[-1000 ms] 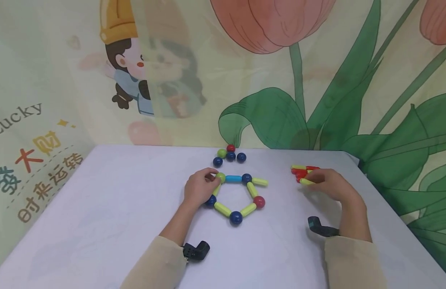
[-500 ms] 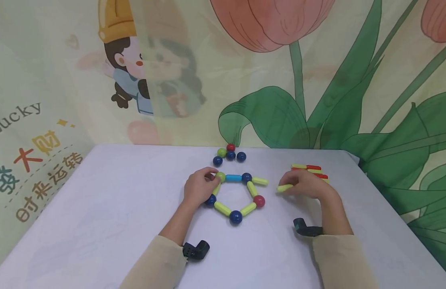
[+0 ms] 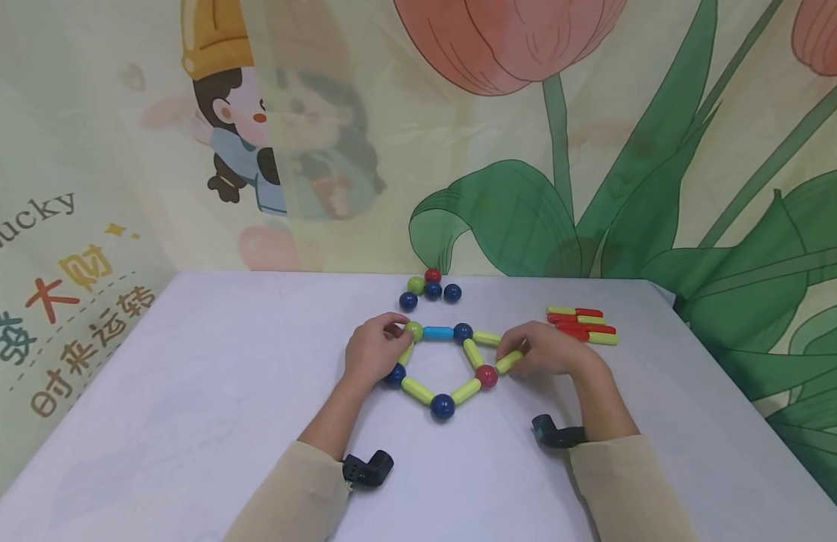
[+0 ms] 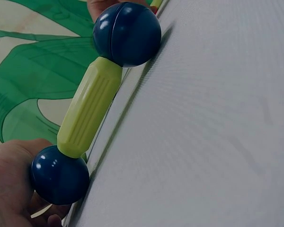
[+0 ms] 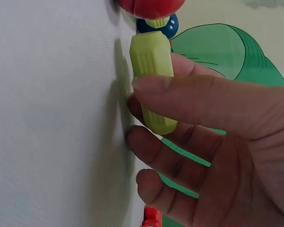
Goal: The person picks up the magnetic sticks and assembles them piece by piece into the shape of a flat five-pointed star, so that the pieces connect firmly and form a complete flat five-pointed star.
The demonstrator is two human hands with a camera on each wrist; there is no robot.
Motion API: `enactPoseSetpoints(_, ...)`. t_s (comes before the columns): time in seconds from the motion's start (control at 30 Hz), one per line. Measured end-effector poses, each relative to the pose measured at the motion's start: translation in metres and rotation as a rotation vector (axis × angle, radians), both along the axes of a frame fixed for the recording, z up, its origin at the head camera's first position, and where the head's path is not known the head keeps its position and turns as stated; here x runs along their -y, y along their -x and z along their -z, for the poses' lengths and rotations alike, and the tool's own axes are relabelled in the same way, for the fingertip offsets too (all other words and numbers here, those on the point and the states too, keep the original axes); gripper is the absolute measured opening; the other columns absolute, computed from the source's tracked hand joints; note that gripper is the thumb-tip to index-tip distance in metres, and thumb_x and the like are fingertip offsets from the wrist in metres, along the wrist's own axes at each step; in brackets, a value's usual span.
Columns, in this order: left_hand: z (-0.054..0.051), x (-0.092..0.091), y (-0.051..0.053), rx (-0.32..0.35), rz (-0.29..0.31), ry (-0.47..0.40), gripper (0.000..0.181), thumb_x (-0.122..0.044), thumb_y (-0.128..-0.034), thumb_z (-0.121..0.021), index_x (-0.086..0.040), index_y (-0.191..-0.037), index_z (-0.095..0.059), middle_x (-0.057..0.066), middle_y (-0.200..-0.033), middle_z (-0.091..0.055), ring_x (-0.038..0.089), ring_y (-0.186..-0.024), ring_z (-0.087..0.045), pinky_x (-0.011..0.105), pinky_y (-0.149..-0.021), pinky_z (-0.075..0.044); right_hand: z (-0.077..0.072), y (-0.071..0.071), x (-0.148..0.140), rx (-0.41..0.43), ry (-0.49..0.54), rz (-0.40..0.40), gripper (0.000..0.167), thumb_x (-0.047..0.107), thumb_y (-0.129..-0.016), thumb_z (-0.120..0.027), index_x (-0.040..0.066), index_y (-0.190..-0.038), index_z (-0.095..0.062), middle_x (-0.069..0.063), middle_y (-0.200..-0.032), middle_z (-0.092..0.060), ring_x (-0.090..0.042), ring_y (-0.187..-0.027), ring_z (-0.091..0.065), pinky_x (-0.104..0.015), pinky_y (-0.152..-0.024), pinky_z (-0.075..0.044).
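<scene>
White cloth-like covering on the table (image 3: 188, 391) looks smooth to me, and I judge that any ball knocked loose could roll on it. Lying there is the closed five-sided ring of glossy plastic balls and rods (image 3: 418, 391), whose joints I take to be its weak points: a sideways shove at one corner could skew it or pull it apart. The person's right hand (image 3: 550, 348) works at its right side, thumb and fingertips pinching one piece, the other fingers loosely bent; the left hand (image 3: 378, 348) has finger and thumb round the lime-green ball (image 3: 414, 331) at the far-left corner, and if that hold slackens I'd expect a push from the right to slide everything. Beyond the right hand lies the stack of red and yellow-green rods (image 3: 581, 328), which a careless wrist could scatter. The fluted yellow-green plastic rod (image 5: 154, 52) in the right hand's pinch points at the shiny red ball (image 3: 486, 376) of the near-right corner; head-on they seem to touch, yet the right wrist view suggests a narrow gap, so I can't tell. Coming in tilted, it could glance off or nudge that ball out of line. Just beside those fingertips, the jutting yellow-green rod (image 3: 485, 339) on the far-right dark blue ball (image 3: 463, 333) could be bumped off if the knuckles drift.
</scene>
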State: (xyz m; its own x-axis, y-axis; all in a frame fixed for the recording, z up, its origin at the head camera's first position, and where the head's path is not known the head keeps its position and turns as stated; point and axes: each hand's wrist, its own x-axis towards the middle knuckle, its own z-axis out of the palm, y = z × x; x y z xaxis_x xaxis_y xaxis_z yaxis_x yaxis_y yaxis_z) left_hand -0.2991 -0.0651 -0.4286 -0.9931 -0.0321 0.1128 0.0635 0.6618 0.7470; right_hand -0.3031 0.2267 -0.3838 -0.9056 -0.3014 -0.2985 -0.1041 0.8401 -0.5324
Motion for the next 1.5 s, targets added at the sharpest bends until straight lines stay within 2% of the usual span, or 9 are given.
enactPoseSetpoints(0.43,-0.001,0.0,0.0,0.01,-0.002,-0.005,0.031,-0.033,-0.0949,-0.07,-0.018,-0.122,-0.075,0.001,-0.1,-0.076,0.02,-0.091,-0.067,0.038,-0.082,-0.05,0.001,0.0,0.0,0.028,0.02,0.032,0.021,0.01,-0.084,-0.082,0.023,-0.1,-0.079,-0.005,-0.116,-0.068,-0.027,-0.113,-0.057,-0.039,-0.085,-0.059)
enactPoseSetpoints(0.57,-0.001,0.0,0.0,0.01,-0.003,-0.007,0.031,-0.032,-0.0952,-0.07,-0.019,-0.122,-0.075,0.001,-0.1,-0.075,0.02,-0.092,-0.067,0.039,-0.083,-0.05,-0.005,0.0,-0.006,-0.002,0.019,0.042,0.025,0.012,-0.084,-0.083,0.021,-0.106,-0.078,-0.005,-0.116,-0.069,-0.026,-0.111,-0.06,-0.039,-0.085,-0.059)
enactPoseSetpoints(0.67,0.0,-0.001,0.0,0.013,0.001,-0.01,0.03,-0.032,-0.0954,-0.07,-0.019,-0.122,-0.074,0.001,-0.101,-0.075,0.02,-0.091,-0.067,0.039,-0.083,-0.05,-0.01,0.003,-0.009,-0.049,0.04,0.052,0.028,0.016,-0.088,-0.078,0.017,-0.116,-0.075,-0.008,-0.117,-0.07,-0.028,-0.11,-0.062,-0.041,-0.086,-0.059)
enactPoseSetpoints(0.77,0.001,-0.002,0.001,0.017,0.011,-0.013,0.03,-0.033,-0.0958,-0.07,-0.019,-0.122,-0.074,0.001,-0.101,-0.075,0.019,-0.091,-0.067,0.039,-0.083,-0.05,-0.014,0.01,-0.004,-0.116,0.068,0.076,0.031,0.021,-0.095,-0.072,0.012,-0.124,-0.07,-0.013,-0.121,-0.069,-0.032,-0.114,-0.062,-0.045,-0.09,-0.058)
enactPoseSetpoints(0.9,0.002,-0.002,0.001,0.015,0.008,-0.009,0.03,-0.032,-0.0956,-0.07,-0.018,-0.122,-0.075,0.001,-0.101,-0.075,0.019,-0.09,-0.067,0.039,-0.082,-0.05,-0.018,0.025,0.016,-0.208,0.109,0.141,0.035,0.024,-0.099,-0.066,0.008,-0.13,-0.067,-0.018,-0.126,-0.067,-0.038,-0.121,-0.061,-0.052,-0.097,-0.055)
enactPoseSetpoints(1.07,0.0,-0.001,0.0,0.013,-0.007,-0.008,0.029,-0.032,-0.0955,-0.071,-0.019,-0.121,-0.075,0.001,-0.1,-0.076,0.02,-0.09,-0.067,0.038,-0.083,-0.05,-0.02,0.042,0.047,-0.26,0.177,0.249,0.04,0.026,-0.1,-0.064,0.008,-0.136,-0.062,-0.021,-0.132,-0.064,-0.04,-0.123,-0.06,-0.053,-0.101,-0.053)
enactPoseSetpoints(1.2,0.001,-0.001,0.002,0.004,0.01,-0.014,0.03,-0.032,-0.0956,-0.07,-0.018,-0.121,-0.075,0.002,-0.1,-0.076,0.02,-0.09,-0.067,0.038,-0.083,-0.05,-0.015,0.057,0.062,-0.265,0.235,0.326,0.044,0.025,-0.099,-0.066,0.008,-0.14,-0.059,-0.023,-0.135,-0.062,-0.041,-0.123,-0.059,-0.053,-0.102,-0.052)
enactPoseSetpoints(1.33,0.001,0.0,0.003,-0.009,0.004,-0.017,0.029,-0.032,-0.0948,-0.071,-0.018,-0.12,-0.075,0.001,-0.099,-0.076,0.02,-0.09,-0.067,0.037,-0.083,-0.05,-0.006,0.07,0.075,-0.226,0.296,0.376,0.048,0.023,-0.099,-0.065,0.007,-0.143,-0.056,-0.024,-0.139,-0.059,-0.04,-0.123,-0.06,-0.05,-0.104,-0.052)
enactPoseSetpoints(1.5,0.001,0.001,0.001,0.002,-0.005,-0.025,0.029,-0.033,-0.0949,-0.07,-0.019,-0.12,-0.075,0.0,-0.099,-0.076,0.02,-0.091,-0.068,0.037,-0.083,-0.051,0.003,0.08,0.09,-0.162,0.285,0.405,0.049,0.024,-0.1,-0.064,0.007,-0.144,-0.053,-0.022,-0.14,-0.058,-0.037,-0.123,-0.058,-0.048,-0.106,-0.049)
